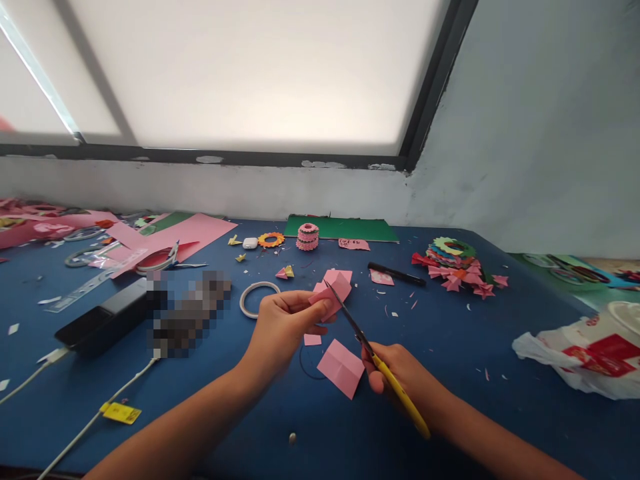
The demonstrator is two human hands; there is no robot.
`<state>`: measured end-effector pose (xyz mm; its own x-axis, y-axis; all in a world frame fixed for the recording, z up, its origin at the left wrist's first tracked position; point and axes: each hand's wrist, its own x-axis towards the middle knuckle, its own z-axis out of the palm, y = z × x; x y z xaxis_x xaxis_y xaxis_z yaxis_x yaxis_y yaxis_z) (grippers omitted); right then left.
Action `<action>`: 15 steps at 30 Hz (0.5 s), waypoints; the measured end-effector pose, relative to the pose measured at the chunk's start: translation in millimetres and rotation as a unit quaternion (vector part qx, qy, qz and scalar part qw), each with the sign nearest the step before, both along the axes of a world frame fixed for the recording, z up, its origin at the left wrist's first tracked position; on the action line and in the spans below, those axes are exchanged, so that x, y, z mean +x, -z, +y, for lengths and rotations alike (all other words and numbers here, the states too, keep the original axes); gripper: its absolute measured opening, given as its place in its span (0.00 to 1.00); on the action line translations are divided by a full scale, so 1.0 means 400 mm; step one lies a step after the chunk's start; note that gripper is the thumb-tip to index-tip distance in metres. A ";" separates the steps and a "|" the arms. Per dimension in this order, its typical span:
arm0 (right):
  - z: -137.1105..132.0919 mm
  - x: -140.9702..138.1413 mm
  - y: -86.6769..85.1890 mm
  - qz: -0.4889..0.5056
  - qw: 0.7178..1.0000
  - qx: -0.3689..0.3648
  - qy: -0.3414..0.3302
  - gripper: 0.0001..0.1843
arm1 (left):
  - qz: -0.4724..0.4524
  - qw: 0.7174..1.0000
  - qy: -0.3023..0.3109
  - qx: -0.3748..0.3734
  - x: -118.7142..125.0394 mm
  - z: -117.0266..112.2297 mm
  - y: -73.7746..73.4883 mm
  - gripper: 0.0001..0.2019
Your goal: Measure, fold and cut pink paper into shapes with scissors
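Between the thumb and fingers of my left hand (290,320) is a folded piece of pink paper (337,290), raised over the blue table. My right hand (400,373) grips a pair of scissors (395,387) with yellow handles. The dark blades point up and left, their tips against the pink paper; whether they cut into it I cannot tell. Below the hands lies a creased pink paper square (341,368), with a smaller pink scrap (313,340) beside it. A roll of white tape (259,299) lies just left of my left hand.
At the back stand a pink paper ring stack (307,237) and an orange paper ring (271,240). A black pen (397,274) and folded paper pieces (457,263) lie right. Left are a power bank (107,313), cables and pink sheets (200,233). A plastic-bagged cup (595,347) sits far right.
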<state>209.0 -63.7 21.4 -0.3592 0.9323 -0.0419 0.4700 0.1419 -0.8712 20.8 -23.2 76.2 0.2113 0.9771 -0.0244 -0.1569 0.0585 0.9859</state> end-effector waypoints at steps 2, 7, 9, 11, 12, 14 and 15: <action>-0.001 0.000 0.002 -0.002 1.000 -0.001 0.003 0.25 | -0.005 1.000 0.002 -0.001 0.000 0.001 0.000 0.06; -0.004 -0.002 0.007 0.019 1.000 -0.001 -0.005 0.18 | -0.010 1.000 0.001 -0.002 0.001 0.000 -0.002 0.06; -0.005 -0.003 0.009 0.037 0.999 -0.020 -0.007 0.16 | -0.011 1.000 0.002 -0.003 0.001 -0.001 -0.002 0.06; -0.006 -0.003 0.013 0.052 0.998 -0.040 0.004 0.16 | -0.011 1.000 0.004 -0.003 0.001 -0.001 -0.001 0.06; -0.006 -0.003 0.016 0.060 0.997 -0.047 0.012 0.16 | -0.010 1.000 0.005 -0.003 0.001 -0.001 -0.001 0.06; -0.004 0.000 0.025 0.079 0.994 -0.064 0.033 0.17 | -0.006 1.000 0.005 -0.004 0.001 -0.001 -0.003 0.06; -0.002 0.003 0.030 0.098 0.991 -0.075 0.045 0.19 | -0.002 1.000 0.008 -0.005 0.001 -0.001 -0.004 0.06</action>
<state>210.0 -64.5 9.2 -0.2889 0.9499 -0.1196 0.2938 -0.0309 -0.9554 21.2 -23.4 77.9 0.2269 0.9734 -0.0334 -0.1606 0.0712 0.9845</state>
